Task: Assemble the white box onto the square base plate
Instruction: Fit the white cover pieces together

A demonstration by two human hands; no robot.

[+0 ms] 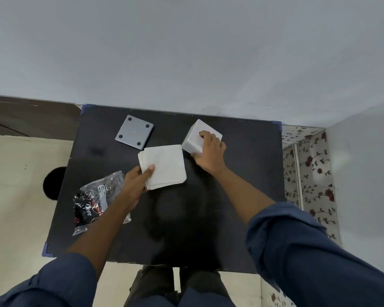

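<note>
Nearest, by the table's point(242, 218) left edge toward the near corner, lies a clear bag point(98, 200) of dark printed contents, partly under the left forearm. Past it, around mid-table, the left hand point(138, 180) pinches a stack of white sheets point(164, 166) at its near-left corner, thumb on top and fingers beneath. To the right and a little farther, the right hand point(210, 152) closes over the near-right side of the white box point(201, 135), fingers draped on its top and thumb low on its side; the box stands tilted, just beside the sheets' far-right corner. Farthest, near the far edge and left of centre, the grey plate point(135, 135) lies flat with four dark dots showing, well apart from the box. The step in hand looks like gathering: the box is gripped but not yet brought to the plate. The next move would call for carrying the box leftward across the sheets' far edge and squaring it over the plate, which sits skewed to the table edges. Room is ample: the near middle and right side of the table are bare, though the plate sits close to the far edge by the wall.
</note>
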